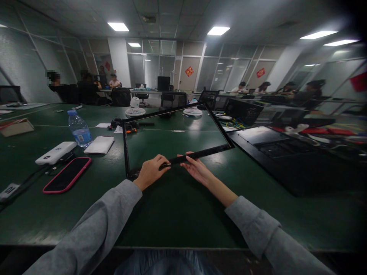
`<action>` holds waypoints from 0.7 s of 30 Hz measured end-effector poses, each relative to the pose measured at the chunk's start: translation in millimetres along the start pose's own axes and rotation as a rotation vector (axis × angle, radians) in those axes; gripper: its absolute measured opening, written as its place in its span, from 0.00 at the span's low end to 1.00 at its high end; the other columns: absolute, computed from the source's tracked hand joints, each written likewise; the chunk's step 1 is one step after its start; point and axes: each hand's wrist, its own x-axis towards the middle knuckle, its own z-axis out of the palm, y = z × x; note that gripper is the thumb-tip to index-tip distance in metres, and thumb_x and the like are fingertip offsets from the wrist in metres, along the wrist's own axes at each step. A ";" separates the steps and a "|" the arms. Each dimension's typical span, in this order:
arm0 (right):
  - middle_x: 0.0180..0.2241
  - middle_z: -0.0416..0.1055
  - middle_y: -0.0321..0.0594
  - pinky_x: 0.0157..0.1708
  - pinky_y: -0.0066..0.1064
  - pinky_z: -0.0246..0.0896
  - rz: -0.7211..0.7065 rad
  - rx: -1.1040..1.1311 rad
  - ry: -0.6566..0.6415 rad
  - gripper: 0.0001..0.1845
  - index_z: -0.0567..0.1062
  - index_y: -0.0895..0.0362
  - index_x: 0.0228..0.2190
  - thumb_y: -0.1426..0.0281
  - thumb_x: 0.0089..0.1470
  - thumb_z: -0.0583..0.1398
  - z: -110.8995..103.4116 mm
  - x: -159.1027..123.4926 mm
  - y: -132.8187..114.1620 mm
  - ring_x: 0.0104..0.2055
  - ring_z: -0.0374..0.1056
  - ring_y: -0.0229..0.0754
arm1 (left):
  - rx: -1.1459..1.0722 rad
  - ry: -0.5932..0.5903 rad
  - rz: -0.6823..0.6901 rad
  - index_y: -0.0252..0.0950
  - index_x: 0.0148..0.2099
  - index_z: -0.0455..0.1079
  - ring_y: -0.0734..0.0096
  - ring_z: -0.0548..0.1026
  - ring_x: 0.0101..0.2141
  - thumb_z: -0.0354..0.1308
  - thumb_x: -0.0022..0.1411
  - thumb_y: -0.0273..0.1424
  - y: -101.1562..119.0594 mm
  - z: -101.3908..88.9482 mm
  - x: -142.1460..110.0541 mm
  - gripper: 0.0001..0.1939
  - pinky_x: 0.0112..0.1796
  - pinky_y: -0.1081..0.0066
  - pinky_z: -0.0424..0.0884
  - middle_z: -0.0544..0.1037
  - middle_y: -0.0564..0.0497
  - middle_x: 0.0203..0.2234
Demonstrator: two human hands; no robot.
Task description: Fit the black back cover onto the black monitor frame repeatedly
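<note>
A thin black screen bezel [202, 153], an open rectangular frame, is held tilted above the green table. My left hand [151, 171] is closed on its near edge, left of the middle, with fingers curled around the strip. Just to the right, my right hand [197, 170] grips the same edge between thumb and fingers. Through the bezel's opening the tabletop and a few objects behind it show. My left fingertips are partly hidden by the hand and strip. A dark laptop part [275, 160] lies flat on the right, apart from my hands.
On the left are a phone in a pink case [67, 175], a white power bank [56, 152], a water bottle [80, 130] and a white pad [99, 145]. White fans [135, 110] stand behind. Cables [235, 128] lie at back right. Several people sit further off.
</note>
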 end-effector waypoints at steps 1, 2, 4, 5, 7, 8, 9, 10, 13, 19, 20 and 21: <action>0.47 0.81 0.37 0.41 0.28 0.79 0.002 -0.002 0.000 0.24 0.70 0.49 0.42 0.71 0.47 0.75 0.0 -0.1 -0.2 0.37 0.80 0.38 | -0.013 0.007 0.003 0.41 0.50 0.73 0.66 0.79 0.43 0.56 0.72 0.42 -0.4 -0.1 -0.3 0.13 0.38 0.67 0.74 0.78 0.50 0.48; 0.47 0.81 0.37 0.41 0.28 0.79 0.004 -0.004 -0.001 0.24 0.70 0.49 0.42 0.71 0.48 0.74 -0.2 -0.1 -0.3 0.37 0.80 0.38 | -0.022 0.013 0.005 0.41 0.50 0.73 0.66 0.79 0.43 0.57 0.72 0.41 -0.9 -0.1 -0.6 0.12 0.39 0.67 0.74 0.78 0.50 0.48; 0.47 0.81 0.37 0.40 0.28 0.79 0.004 0.000 -0.008 0.23 0.70 0.49 0.42 0.71 0.49 0.74 -0.8 0.1 -0.2 0.37 0.80 0.38 | -0.032 0.023 0.010 0.40 0.49 0.73 0.66 0.79 0.43 0.57 0.72 0.40 -1.7 0.3 -1.0 0.11 0.39 0.67 0.74 0.78 0.50 0.47; 0.47 0.81 0.36 0.40 0.28 0.79 0.004 0.003 -0.014 0.23 0.70 0.49 0.42 0.71 0.49 0.74 -1.2 0.3 0.0 0.37 0.80 0.38 | -0.035 0.026 0.012 0.40 0.49 0.73 0.66 0.79 0.43 0.58 0.72 0.40 -1.9 0.7 -1.1 0.11 0.39 0.67 0.74 0.78 0.50 0.47; 0.46 0.81 0.37 0.40 0.28 0.79 0.002 0.008 -0.022 0.23 0.70 0.50 0.42 0.71 0.49 0.74 -1.7 0.8 0.5 0.37 0.80 0.39 | -0.036 0.033 0.017 0.41 0.49 0.74 0.67 0.79 0.43 0.58 0.71 0.39 -2.1 1.5 -1.1 0.10 0.39 0.68 0.75 0.78 0.50 0.47; 0.46 0.82 0.37 0.40 0.28 0.79 0.001 0.010 -0.022 0.23 0.70 0.50 0.42 0.71 0.48 0.74 -1.9 1.1 0.9 0.37 0.80 0.39 | -0.033 0.036 0.018 0.41 0.49 0.74 0.67 0.79 0.43 0.58 0.71 0.39 -2.1 1.9 -1.0 0.10 0.39 0.68 0.75 0.78 0.50 0.47; 0.46 0.82 0.37 0.40 0.28 0.79 0.001 0.010 -0.020 0.24 0.71 0.50 0.42 0.71 0.48 0.75 -2.0 1.3 1.2 0.37 0.80 0.39 | -0.028 0.037 0.018 0.41 0.49 0.74 0.67 0.79 0.42 0.58 0.71 0.39 -2.0 2.2 -0.8 0.10 0.39 0.69 0.74 0.78 0.51 0.47; 0.46 0.82 0.37 0.40 0.29 0.79 0.000 0.010 -0.016 0.24 0.71 0.50 0.42 0.71 0.48 0.75 -2.1 1.4 1.5 0.36 0.80 0.39 | -0.022 0.038 0.017 0.41 0.49 0.73 0.68 0.79 0.42 0.58 0.71 0.39 -1.8 2.4 -0.6 0.10 0.38 0.69 0.74 0.78 0.51 0.47; 0.46 0.82 0.38 0.41 0.29 0.79 -0.010 0.015 0.001 0.23 0.71 0.50 0.41 0.72 0.48 0.74 -2.2 1.1 1.7 0.37 0.80 0.40 | -0.001 0.031 0.023 0.41 0.49 0.73 0.67 0.79 0.42 0.57 0.72 0.41 -1.3 2.3 0.0 0.11 0.37 0.69 0.74 0.79 0.51 0.46; 0.48 0.81 0.37 0.41 0.30 0.79 -0.044 0.000 0.001 0.21 0.72 0.49 0.41 0.72 0.49 0.74 -2.1 -0.8 -7.5 0.38 0.80 0.39 | 0.078 0.041 0.043 0.41 0.62 0.67 0.63 0.80 0.43 0.59 0.70 0.42 -7.7 0.7 -0.3 0.22 0.38 0.66 0.77 0.79 0.48 0.48; 0.48 0.81 0.37 0.42 0.29 0.79 -0.055 -0.003 0.002 0.21 0.72 0.49 0.41 0.72 0.49 0.74 -2.1 -0.9 -9.9 0.39 0.80 0.39 | 0.088 0.054 0.047 0.40 0.62 0.67 0.62 0.80 0.43 0.59 0.70 0.42 -10.5 0.7 -0.4 0.22 0.39 0.66 0.77 0.79 0.48 0.49; 0.48 0.81 0.37 0.42 0.29 0.78 -0.068 -0.006 0.002 0.22 0.72 0.49 0.41 0.73 0.49 0.74 -2.2 -0.9 -12.2 0.39 0.80 0.39 | 0.095 0.070 0.050 0.40 0.62 0.67 0.62 0.80 0.44 0.59 0.70 0.42 -13.6 0.8 -0.6 0.23 0.40 0.65 0.77 0.79 0.47 0.48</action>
